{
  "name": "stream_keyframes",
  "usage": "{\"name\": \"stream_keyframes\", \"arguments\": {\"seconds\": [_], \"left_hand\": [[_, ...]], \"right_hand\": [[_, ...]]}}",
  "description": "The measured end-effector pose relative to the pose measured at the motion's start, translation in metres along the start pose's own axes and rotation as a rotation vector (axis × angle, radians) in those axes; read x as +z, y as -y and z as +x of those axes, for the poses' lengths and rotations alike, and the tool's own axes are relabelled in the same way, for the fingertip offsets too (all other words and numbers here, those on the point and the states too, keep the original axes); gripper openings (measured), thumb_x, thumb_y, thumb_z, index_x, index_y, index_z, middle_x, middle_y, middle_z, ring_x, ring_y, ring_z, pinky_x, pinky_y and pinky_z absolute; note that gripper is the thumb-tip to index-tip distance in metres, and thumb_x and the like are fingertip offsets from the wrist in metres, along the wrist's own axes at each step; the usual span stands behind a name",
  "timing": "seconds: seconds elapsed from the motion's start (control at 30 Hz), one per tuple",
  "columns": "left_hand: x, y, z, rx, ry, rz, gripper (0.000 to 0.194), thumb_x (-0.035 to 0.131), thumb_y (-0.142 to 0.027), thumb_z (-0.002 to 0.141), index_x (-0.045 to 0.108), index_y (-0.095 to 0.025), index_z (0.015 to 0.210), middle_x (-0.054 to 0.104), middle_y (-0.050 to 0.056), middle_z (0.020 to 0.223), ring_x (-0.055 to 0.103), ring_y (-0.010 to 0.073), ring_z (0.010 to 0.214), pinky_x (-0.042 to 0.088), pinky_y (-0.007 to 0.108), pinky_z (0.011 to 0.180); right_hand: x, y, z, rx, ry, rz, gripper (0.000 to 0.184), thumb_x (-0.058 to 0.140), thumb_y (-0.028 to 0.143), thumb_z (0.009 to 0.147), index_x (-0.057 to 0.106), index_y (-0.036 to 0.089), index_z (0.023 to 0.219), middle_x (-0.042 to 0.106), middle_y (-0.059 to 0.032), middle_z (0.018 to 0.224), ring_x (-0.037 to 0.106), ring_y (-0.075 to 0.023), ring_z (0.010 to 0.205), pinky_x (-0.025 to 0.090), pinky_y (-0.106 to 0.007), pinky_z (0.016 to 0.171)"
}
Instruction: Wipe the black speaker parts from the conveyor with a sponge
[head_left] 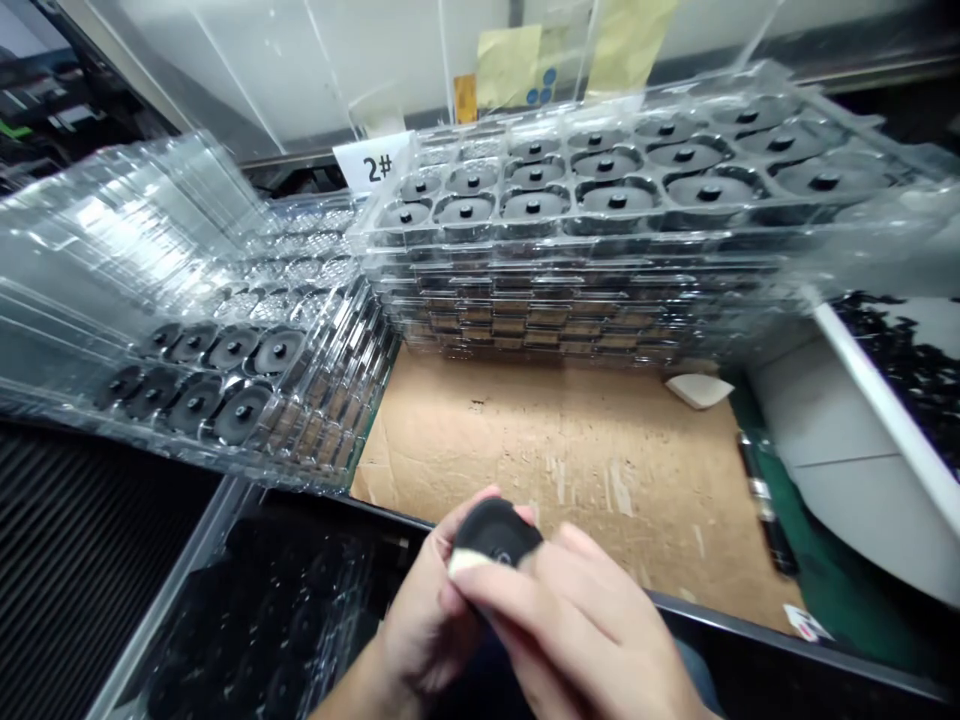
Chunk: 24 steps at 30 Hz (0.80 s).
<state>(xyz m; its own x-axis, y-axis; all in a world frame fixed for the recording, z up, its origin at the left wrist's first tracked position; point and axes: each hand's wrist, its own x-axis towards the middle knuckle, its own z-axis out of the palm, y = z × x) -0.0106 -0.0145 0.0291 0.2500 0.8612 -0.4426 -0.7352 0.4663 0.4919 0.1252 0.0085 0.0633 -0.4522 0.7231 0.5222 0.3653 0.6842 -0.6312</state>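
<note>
Both hands meet at the bottom centre around one small round black part [495,535]. My left hand [424,625] cups it from below and behind with curled fingers. My right hand [577,630] pinches its front edge, and the index fingertip lies across it. Straight ahead stands a tall stack of clear plastic trays [600,290] whose top tray holds rows of the same black round parts. To the left lies a second, lower tray stack [225,390], its near rows filled with black parts and its far rows holding none.
A sheet of brown cardboard [562,450] covers the bench between the stacks. A black pen [765,500] lies on a green mat at the right, next to a white bin [862,440]. A "2#" label [373,165] stands at the back. A dark bin [247,610] sits at lower left.
</note>
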Motion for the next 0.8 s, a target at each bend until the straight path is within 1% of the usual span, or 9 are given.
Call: {"name": "stream_keyframes", "arguments": {"seconds": [0.1, 0.17, 0.23, 0.3, 0.37, 0.47, 0.57, 0.7, 0.8], "left_hand": [[-0.004, -0.001, -0.001, -0.042, 0.028, -0.060, 0.064, 0.088, -0.036, 0.038, 0.069, -0.028, 0.099, 0.072, 0.002, 0.099, 0.066, 0.0189, 0.087, 0.048, 0.028, 0.081], [-0.003, 0.001, -0.002, -0.069, 0.062, -0.074, 0.061, 0.087, -0.034, 0.041, 0.070, -0.026, 0.099, 0.073, 0.003, 0.096, 0.066, 0.0167, 0.083, 0.048, 0.025, 0.078], [0.001, 0.003, -0.004, -0.094, 0.087, -0.058, 0.053, 0.085, -0.035, 0.049, 0.070, -0.023, 0.099, 0.073, 0.002, 0.091, 0.065, 0.0168, 0.084, 0.047, 0.027, 0.082], [0.005, 0.004, -0.006, -0.105, 0.076, -0.024, 0.043, 0.080, -0.035, 0.058, 0.071, -0.021, 0.098, 0.072, 0.001, 0.088, 0.064, 0.0188, 0.089, 0.044, 0.028, 0.088], [0.006, 0.003, -0.009, -0.084, 0.091, -0.006, 0.038, 0.077, -0.036, 0.062, 0.071, -0.020, 0.097, 0.072, 0.000, 0.091, 0.064, 0.0195, 0.092, 0.045, 0.026, 0.087], [0.000, 0.003, -0.012, -0.040, 0.164, -0.060, 0.047, 0.078, -0.037, 0.061, 0.067, -0.025, 0.105, 0.070, 0.002, 0.108, 0.065, 0.0209, 0.096, 0.048, 0.025, 0.082], [-0.005, 0.004, -0.012, -0.062, 0.199, -0.122, 0.053, 0.078, -0.038, 0.061, 0.064, -0.028, 0.111, 0.069, 0.004, 0.112, 0.065, 0.0238, 0.097, 0.051, 0.028, 0.081], [-0.005, 0.006, -0.009, -0.109, 0.206, -0.154, 0.053, 0.078, -0.038, 0.060, 0.064, -0.026, 0.110, 0.069, 0.005, 0.110, 0.066, 0.0224, 0.095, 0.051, 0.028, 0.079], [-0.003, 0.007, -0.006, -0.129, 0.215, -0.149, 0.052, 0.078, -0.037, 0.061, 0.064, -0.025, 0.110, 0.069, 0.006, 0.110, 0.066, 0.0230, 0.095, 0.051, 0.028, 0.080]], "right_hand": [[-0.018, -0.003, -0.016, 0.068, 0.137, -0.091, 0.025, 0.045, 0.011, 0.088, 0.057, 0.018, 0.108, 0.061, -0.0002, 0.070, 0.054, -0.0124, 0.061, 0.041, -0.027, 0.061], [-0.027, -0.004, -0.017, 0.105, 0.133, -0.216, 0.027, 0.043, 0.012, 0.089, 0.057, 0.016, 0.112, 0.060, -0.0017, 0.070, 0.051, -0.0134, 0.060, 0.039, -0.028, 0.057], [-0.031, -0.004, -0.008, 0.074, 0.127, -0.246, 0.027, 0.040, 0.018, 0.092, 0.060, 0.018, 0.110, 0.061, -0.0033, 0.072, 0.051, -0.0152, 0.064, 0.039, -0.029, 0.058], [-0.029, -0.007, 0.005, -0.011, 0.154, -0.101, 0.028, 0.037, 0.023, 0.095, 0.064, 0.022, 0.101, 0.062, -0.0023, 0.073, 0.052, -0.0152, 0.068, 0.040, -0.029, 0.062], [-0.025, -0.016, 0.012, -0.016, 0.132, 0.079, 0.027, 0.037, 0.021, 0.095, 0.064, 0.024, 0.101, 0.063, -0.0012, 0.078, 0.055, -0.0134, 0.071, 0.043, -0.027, 0.064], [-0.013, -0.040, -0.005, 0.247, 0.018, 0.090, 0.026, 0.041, 0.016, 0.092, 0.060, 0.022, 0.109, 0.065, -0.0033, 0.090, 0.060, -0.0127, 0.080, 0.048, -0.024, 0.068], [0.007, -0.062, -0.049, 0.481, 0.058, 0.051, 0.025, 0.045, 0.022, 0.091, 0.059, 0.024, 0.111, 0.066, -0.0045, 0.095, 0.064, -0.0152, 0.085, 0.053, -0.026, 0.070], [0.025, -0.072, -0.099, 0.574, 0.126, 0.106, 0.025, 0.044, 0.024, 0.088, 0.064, 0.020, 0.104, 0.071, -0.0051, 0.094, 0.068, -0.0178, 0.087, 0.056, -0.028, 0.074], [0.009, -0.064, -0.097, 0.624, 0.090, 0.077, 0.023, 0.046, 0.025, 0.088, 0.063, 0.021, 0.102, 0.072, -0.0033, 0.094, 0.069, -0.0169, 0.081, 0.057, -0.025, 0.067]]}}
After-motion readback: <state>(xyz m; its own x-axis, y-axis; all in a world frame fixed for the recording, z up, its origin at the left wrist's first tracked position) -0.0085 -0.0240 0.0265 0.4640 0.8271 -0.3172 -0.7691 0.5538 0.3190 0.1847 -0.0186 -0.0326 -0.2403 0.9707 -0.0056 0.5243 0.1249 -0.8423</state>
